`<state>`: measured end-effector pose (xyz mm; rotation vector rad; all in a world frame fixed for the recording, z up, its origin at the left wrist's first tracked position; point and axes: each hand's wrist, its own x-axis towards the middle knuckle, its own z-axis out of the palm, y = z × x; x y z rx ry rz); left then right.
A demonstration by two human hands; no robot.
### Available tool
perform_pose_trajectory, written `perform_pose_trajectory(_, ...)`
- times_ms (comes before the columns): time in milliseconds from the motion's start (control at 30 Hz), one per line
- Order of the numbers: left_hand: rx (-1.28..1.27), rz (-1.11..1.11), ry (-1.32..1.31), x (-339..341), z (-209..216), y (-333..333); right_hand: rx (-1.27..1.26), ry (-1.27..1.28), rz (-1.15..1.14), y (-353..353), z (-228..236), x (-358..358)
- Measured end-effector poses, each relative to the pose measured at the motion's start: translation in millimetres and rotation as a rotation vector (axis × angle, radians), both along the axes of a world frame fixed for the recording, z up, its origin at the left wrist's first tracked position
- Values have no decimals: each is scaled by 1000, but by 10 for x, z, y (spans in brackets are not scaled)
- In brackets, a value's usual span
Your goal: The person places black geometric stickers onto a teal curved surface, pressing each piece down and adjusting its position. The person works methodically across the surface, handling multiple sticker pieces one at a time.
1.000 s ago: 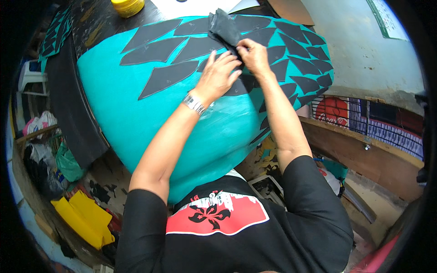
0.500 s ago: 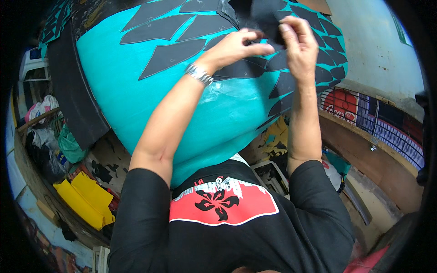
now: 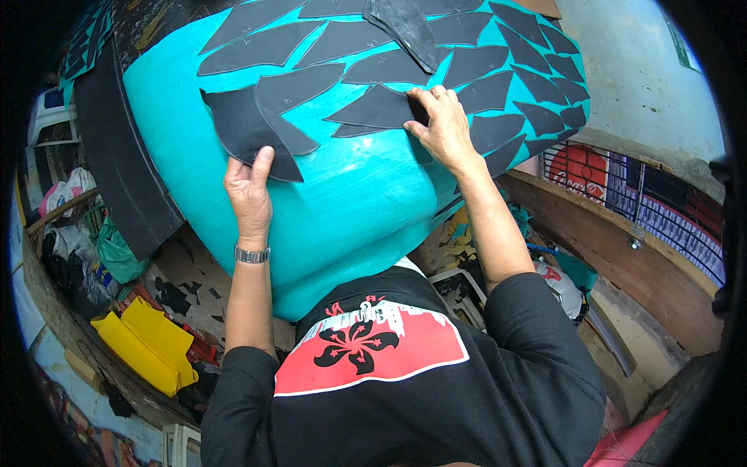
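Observation:
Between the thumb and fingers of my left hand (image 3: 249,204) are dark, leaf-shaped cut pieces (image 3: 247,124), fanned over the left part of a turquoise sheet (image 3: 350,194). My right hand (image 3: 450,134) curls its thumb and fingers around the right end of another black cut piece (image 3: 372,107), which lies on the sheet with a further dark edge showing under it. Many similar black pieces (image 3: 346,40) with pale outlines are spread in rows across the sheet. A small stack of narrow black pieces (image 3: 403,33) rests on them beyond my right hand.
A long black strip of material (image 3: 117,156) hangs at the sheet's left side. Below it are plastic bags (image 3: 74,241) and a folded yellow sheet (image 3: 148,342). On the right run a wooden ledge (image 3: 607,241) and a barred opening (image 3: 607,175). Scraps litter the floor.
My hands have come nearer and moved apart, the left to the left with dark pieces, the right down to a piece on the sheet. The dark pieces handled at the far side have left there.

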<state>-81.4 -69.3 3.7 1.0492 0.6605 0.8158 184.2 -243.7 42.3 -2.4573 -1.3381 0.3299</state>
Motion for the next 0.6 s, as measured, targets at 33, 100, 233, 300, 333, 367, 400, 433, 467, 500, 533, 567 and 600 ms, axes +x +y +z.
perform_pose_trajectory(33, -18, -22, 0, -15, -12, -37, -23, 26, -29, 8, -1, 6)
perform_pose_trajectory(100, -74, -17, -67, -20, -19, -82, 36, 54, -25, 50, 3, 32)
perform_pose_trajectory(233, -190, 40, -149, -50, 22, -55, 311, 477, -118, 110, 48, 130)
perform_pose_trajectory(300, -237, 38, -157, -95, 47, -21, 451, 544, -60, 83, 121, 259)
perform_pose_trajectory(333, -259, 28, -166, -124, 59, -1, 495, 589, -123, 95, 151, 354)
perform_pose_trajectory(367, -274, 24, -172, -155, 70, 16, 588, 629, -154, 106, 193, 464)
perform_pose_trajectory(400, -305, 12, -204, -180, 78, 22, 662, 578, -207, 164, 216, 589)
perform_pose_trajectory(433, -326, 6, -232, -202, 85, 25, 688, 599, -304, 230, 249, 715)
perform_pose_trajectory(467, -345, 5, -259, -224, 93, 25, 528, 323, -334, 291, 276, 797)
perform_pose_trajectory(500, -367, -7, -282, -243, 99, 23, 328, 54, -418, 361, 295, 833)
perform_pose_trajectory(533, -386, -20, -304, -253, 102, 23, 360, -268, -269, 441, 288, 789)
perform_pose_trajectory(567, -406, -35, -329, -259, 102, 23, 310, -566, -205, 538, 286, 695)
perform_pose_trajectory(600, -463, -9, -331, -262, 103, 14, 399, -400, -103, 647, 272, 538)
